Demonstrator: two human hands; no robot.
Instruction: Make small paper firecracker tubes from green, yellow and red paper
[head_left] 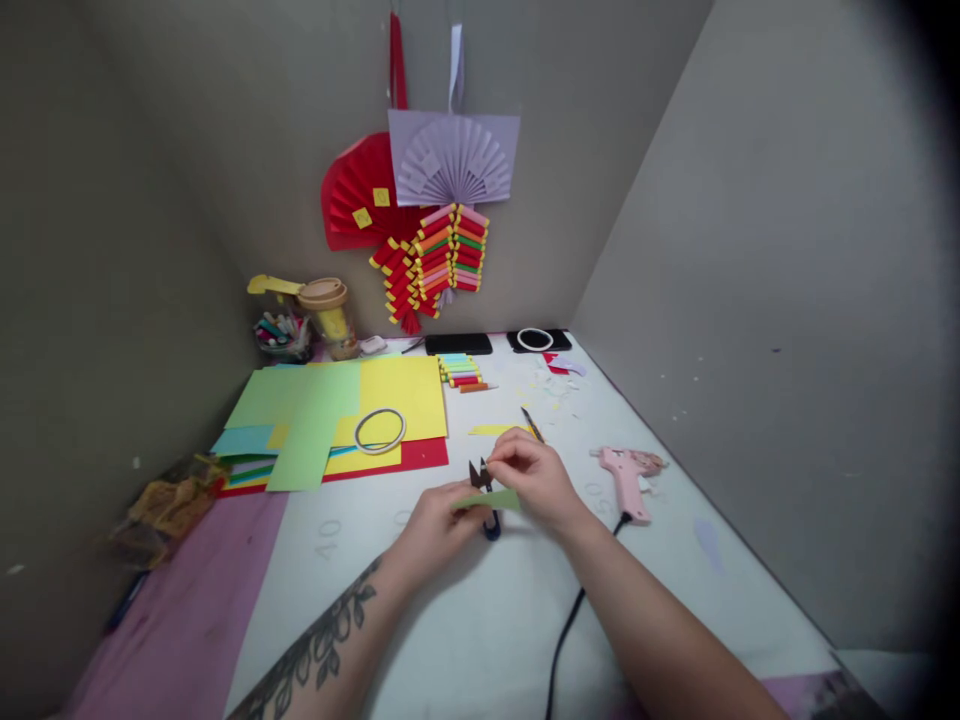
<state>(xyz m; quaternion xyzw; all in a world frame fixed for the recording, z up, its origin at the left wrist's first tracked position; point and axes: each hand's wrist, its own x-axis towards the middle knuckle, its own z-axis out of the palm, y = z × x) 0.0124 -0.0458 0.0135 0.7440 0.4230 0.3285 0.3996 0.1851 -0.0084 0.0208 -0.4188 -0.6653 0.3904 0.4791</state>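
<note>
My left hand (437, 518) pinches one end of a narrow green paper strip (495, 499), which stretches across toward my right palm. Thumb and fingertips of my right hand (534, 480) are pressed together, and what they hold, if anything, is too small to make out. Between the hands is a pair of thread snips (492, 526), blades pointing away from me, with the green strip crossing in front of them. A craft knife (533, 424) and a yellow paper strip (491, 430) lie just beyond my right hand.
A pink glue gun (628, 480) with a black cord sits at right. Coloured paper sheets (405, 385) are stacked at left, topped by a white ring (380, 431). Small rolled paper tubes (460, 370) and two phones (458, 344) lie at the back. Paper fans (457, 160) hang on the wall.
</note>
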